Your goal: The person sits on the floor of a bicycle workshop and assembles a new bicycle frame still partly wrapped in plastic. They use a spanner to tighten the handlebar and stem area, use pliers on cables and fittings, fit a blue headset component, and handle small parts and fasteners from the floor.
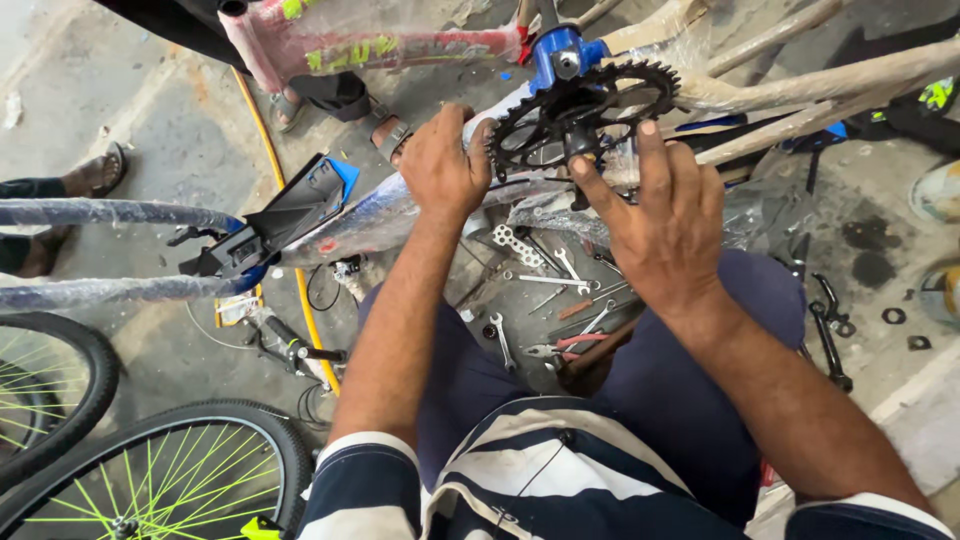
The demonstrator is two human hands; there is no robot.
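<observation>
A black toothed chainring (pixel 580 105) sits on the blue bottom bracket (pixel 560 55) of a bicycle frame wrapped in clear plastic. My left hand (pixel 440 165) grips the wrapped blue frame tube (pixel 390 210) just left of the chainring. My right hand (pixel 660 215) has its fingers spread against the chainring's lower right side, fingertips touching the crank area.
Spanners and pliers (pixel 560 300) lie on the floor between my knees. A black plastic chain guard (pixel 270 220) rests at the left. Wheels with green spokes (pixel 170 480) are at the lower left. Another person's sandalled feet (pixel 370 110) stand at the top. A yellow hose (pixel 290 250) crosses the floor.
</observation>
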